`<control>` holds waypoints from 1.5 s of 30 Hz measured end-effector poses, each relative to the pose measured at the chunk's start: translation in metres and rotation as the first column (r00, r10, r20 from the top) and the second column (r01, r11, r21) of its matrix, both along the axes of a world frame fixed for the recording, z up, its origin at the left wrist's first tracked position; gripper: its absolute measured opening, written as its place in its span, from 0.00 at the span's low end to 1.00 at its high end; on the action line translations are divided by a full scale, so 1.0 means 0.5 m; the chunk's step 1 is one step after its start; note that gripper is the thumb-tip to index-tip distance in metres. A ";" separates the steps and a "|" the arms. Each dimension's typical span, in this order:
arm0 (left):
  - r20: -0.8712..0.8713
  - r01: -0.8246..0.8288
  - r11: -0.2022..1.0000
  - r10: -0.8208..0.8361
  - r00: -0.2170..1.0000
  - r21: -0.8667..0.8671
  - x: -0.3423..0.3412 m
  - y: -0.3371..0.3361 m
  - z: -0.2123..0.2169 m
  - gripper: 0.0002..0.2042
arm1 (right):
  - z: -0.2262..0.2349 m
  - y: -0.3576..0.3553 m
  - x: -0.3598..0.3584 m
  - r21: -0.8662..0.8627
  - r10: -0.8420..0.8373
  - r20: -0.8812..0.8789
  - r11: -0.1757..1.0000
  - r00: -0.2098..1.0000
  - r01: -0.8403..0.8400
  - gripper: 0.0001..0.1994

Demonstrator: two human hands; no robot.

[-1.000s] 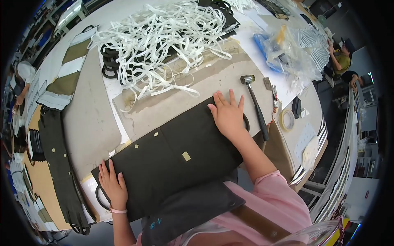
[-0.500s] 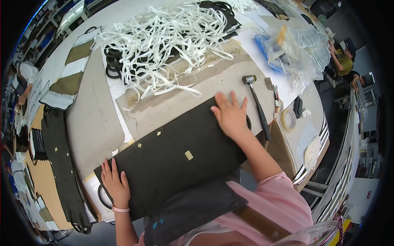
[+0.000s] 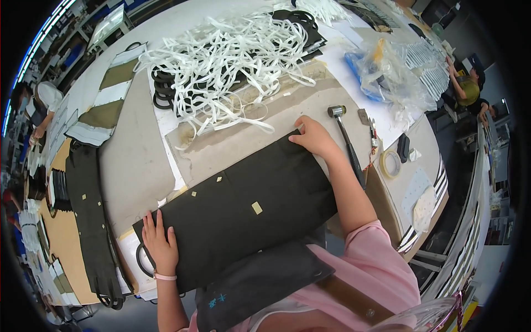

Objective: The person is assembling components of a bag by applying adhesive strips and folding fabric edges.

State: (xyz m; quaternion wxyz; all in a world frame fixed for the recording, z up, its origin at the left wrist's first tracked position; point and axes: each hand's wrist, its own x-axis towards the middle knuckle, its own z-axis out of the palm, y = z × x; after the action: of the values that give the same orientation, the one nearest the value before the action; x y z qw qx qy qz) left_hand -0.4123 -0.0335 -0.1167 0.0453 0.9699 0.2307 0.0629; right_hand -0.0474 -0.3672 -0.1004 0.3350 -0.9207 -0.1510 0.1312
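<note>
Black cloth [image 3: 232, 221] lies under the left hand [image 3: 161, 247], fingers apart, maybe to steady it. Right hand [image 3: 316, 138] curls at its corner; can't tell if pinching.

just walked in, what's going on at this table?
A person's left hand lies flat on the left end of a black panel; the right hand curls at its far right corner, grip unclear. A hammer lies right of the panel, and white strips are heaped beyond it.

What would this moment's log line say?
left hand: flat on black fabric | right hand: curled at fabric's far-right corner | hammer: on table
</note>
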 end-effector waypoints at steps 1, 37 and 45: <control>0.003 -0.003 1.000 0.003 1.000 0.003 0.000 0.000 0.002 0.27 | 0.003 -0.004 0.009 0.051 0.091 -0.143 0.995 0.986 -0.084 0.14; 0.146 -0.087 0.942 0.141 0.979 -0.325 0.011 0.132 0.024 0.15 | -0.021 0.017 -0.016 -0.072 -0.111 0.227 0.989 0.968 0.130 0.14; 0.072 -0.099 0.747 0.193 0.979 -0.658 0.007 0.170 0.037 0.05 | -0.003 -0.006 -0.016 0.365 -0.084 -0.146 0.921 0.986 0.133 0.10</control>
State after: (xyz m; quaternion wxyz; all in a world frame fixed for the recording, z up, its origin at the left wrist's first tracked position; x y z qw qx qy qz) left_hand -0.4089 0.0513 -0.0981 0.3896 0.8660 0.3097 0.0480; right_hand -0.0552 -0.3700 -0.1018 0.5199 -0.8367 -0.1001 0.1400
